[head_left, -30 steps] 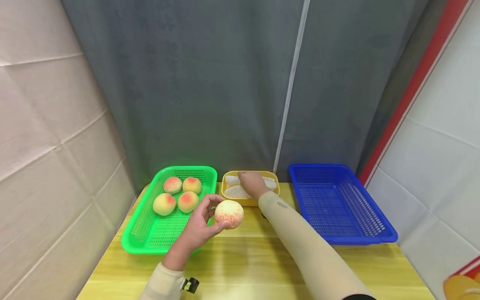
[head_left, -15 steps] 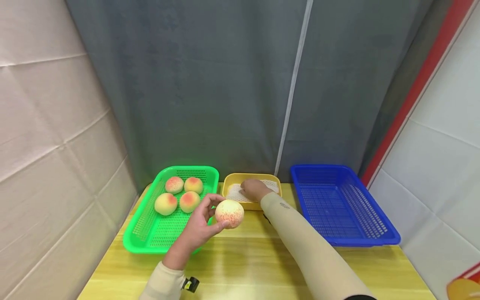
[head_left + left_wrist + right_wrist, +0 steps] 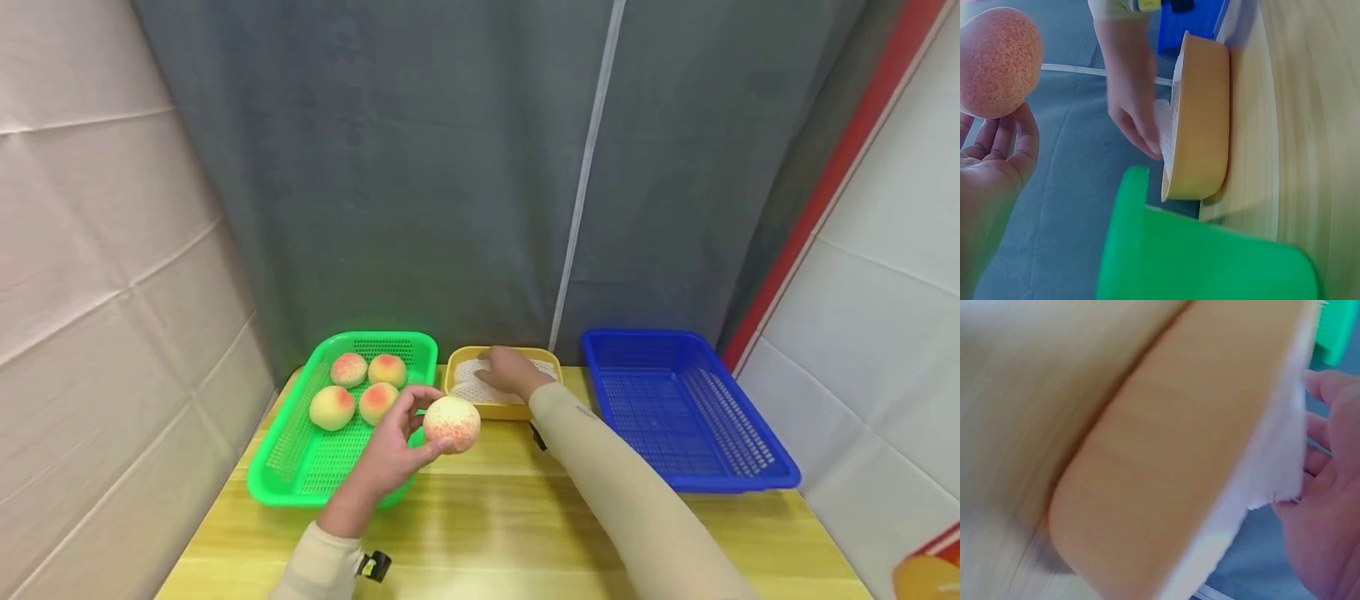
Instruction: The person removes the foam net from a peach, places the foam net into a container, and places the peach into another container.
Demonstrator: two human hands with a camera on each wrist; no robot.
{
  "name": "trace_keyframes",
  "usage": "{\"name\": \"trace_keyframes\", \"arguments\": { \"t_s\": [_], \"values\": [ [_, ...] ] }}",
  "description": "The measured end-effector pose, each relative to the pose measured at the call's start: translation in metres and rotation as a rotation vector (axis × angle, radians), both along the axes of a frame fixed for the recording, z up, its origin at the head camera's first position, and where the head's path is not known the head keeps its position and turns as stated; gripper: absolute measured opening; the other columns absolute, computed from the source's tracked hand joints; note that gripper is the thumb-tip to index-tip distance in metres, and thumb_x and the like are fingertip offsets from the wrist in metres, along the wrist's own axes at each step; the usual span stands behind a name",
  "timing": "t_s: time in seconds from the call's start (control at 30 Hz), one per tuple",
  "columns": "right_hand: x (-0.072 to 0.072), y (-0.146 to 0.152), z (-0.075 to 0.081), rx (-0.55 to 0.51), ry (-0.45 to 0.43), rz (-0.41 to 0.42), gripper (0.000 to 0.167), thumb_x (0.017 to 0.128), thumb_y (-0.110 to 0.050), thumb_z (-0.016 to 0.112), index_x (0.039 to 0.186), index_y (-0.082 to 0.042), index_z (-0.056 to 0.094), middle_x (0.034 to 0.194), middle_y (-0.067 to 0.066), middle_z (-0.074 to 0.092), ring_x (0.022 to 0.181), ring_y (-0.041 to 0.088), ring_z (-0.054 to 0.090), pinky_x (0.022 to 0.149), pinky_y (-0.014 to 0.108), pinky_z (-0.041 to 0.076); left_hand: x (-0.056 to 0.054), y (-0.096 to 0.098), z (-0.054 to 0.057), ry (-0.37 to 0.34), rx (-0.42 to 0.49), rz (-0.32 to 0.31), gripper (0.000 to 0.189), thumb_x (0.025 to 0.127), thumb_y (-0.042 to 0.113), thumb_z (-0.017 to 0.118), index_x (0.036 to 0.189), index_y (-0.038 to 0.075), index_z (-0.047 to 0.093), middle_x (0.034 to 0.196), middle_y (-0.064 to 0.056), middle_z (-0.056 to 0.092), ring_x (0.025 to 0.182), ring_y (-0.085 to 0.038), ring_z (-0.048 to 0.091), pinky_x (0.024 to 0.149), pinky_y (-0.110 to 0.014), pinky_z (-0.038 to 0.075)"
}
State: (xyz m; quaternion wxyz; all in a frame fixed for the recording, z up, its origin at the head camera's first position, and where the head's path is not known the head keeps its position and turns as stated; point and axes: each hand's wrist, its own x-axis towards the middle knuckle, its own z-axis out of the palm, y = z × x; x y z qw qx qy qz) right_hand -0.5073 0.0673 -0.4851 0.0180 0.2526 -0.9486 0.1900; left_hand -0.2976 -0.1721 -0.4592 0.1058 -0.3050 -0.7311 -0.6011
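My left hand (image 3: 390,446) grips a pale peach (image 3: 452,424) with reddish speckles between thumb and fingers, above the table beside the green basket (image 3: 272,446). In the left wrist view the peach (image 3: 999,62) sits high at the fingertips. My right hand (image 3: 512,372) is in the yellow tray (image 3: 504,412), over white foam net sleeves (image 3: 472,389). In the right wrist view its curled fingers (image 3: 1317,430) hold the raised edge of a foam net (image 3: 1275,465), which partly hides them; the thumb and forefinger stand apart in the head view.
Several peaches (image 3: 332,407) lie in the green basket at the left. A blue basket (image 3: 686,408) stands right of the tray. All stand on a wooden table (image 3: 480,525), with a grey curtain (image 3: 375,183) behind and pale walls at both sides.
My right hand has worked among the foam nets, shifting and bunching them; its thumb and forefinger have spread. My left hand has moved slightly left with the peach.
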Motion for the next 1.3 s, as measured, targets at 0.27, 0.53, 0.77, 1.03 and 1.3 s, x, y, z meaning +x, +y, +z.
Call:
{"name": "trace_keyframes", "arguments": {
  "t_s": [0.27, 0.53, 0.77, 1.03, 1.3],
  "values": [
    [0.025, 0.015, 0.03, -0.152, 0.068, -0.008, 0.041, 0.11, -0.028, 0.068, 0.141, 0.0, 0.071, 0.142, 0.017, 0.071, 0.137, 0.036, 0.063, 0.121, 0.05, 0.045, 0.0, -0.008, 0.002, 0.001, -0.03, 0.034, 0.052, 0.094, 0.005, 0.086, 0.138, 0.007, 0.058, 0.131, -0.012, 0.065, 0.118, -0.028, 0.064, 0.101, -0.034, 0.057],
    [0.09, 0.04, 0.054, -0.218, 0.136, 0.074, 0.034, 0.109, -0.022, 0.069, 0.131, 0.003, 0.074, 0.136, 0.021, 0.072, 0.134, 0.041, 0.064, 0.119, 0.055, 0.047, -0.001, -0.008, 0.001, -0.002, -0.039, 0.031, 0.052, 0.093, 0.006, 0.086, 0.137, 0.007, 0.058, 0.13, -0.012, 0.066, 0.119, -0.033, 0.063, 0.102, -0.034, 0.058],
    [0.167, 0.075, 0.042, -0.274, 0.211, 0.149, 0.039, 0.106, -0.02, 0.075, 0.139, 0.0, 0.07, 0.142, 0.017, 0.071, 0.136, 0.04, 0.064, 0.115, 0.059, 0.05, 0.001, -0.01, -0.001, -0.004, -0.057, 0.048, 0.051, 0.094, 0.007, 0.087, 0.137, 0.007, 0.059, 0.129, -0.011, 0.065, 0.117, -0.027, 0.064, 0.102, -0.033, 0.057],
    [0.207, 0.097, 0.005, -0.238, 0.309, 0.165, 0.048, 0.103, -0.022, 0.08, 0.144, -0.001, 0.066, 0.144, 0.017, 0.069, 0.136, 0.038, 0.063, 0.115, 0.058, 0.051, 0.001, -0.016, -0.009, -0.013, -0.063, 0.063, 0.051, 0.094, 0.005, 0.086, 0.137, 0.007, 0.059, 0.129, -0.012, 0.065, 0.117, -0.024, 0.065, 0.102, -0.034, 0.057],
    [0.214, 0.1, -0.01, -0.244, 0.248, 0.13, 0.05, 0.104, -0.029, 0.08, 0.147, -0.009, 0.066, 0.149, 0.017, 0.066, 0.14, 0.037, 0.06, 0.118, 0.059, 0.048, 0.003, -0.024, -0.006, -0.029, -0.111, 0.096, 0.051, 0.095, 0.007, 0.087, 0.138, 0.007, 0.059, 0.135, -0.012, 0.063, 0.121, -0.024, 0.064, 0.105, -0.03, 0.056]
  ]
}}
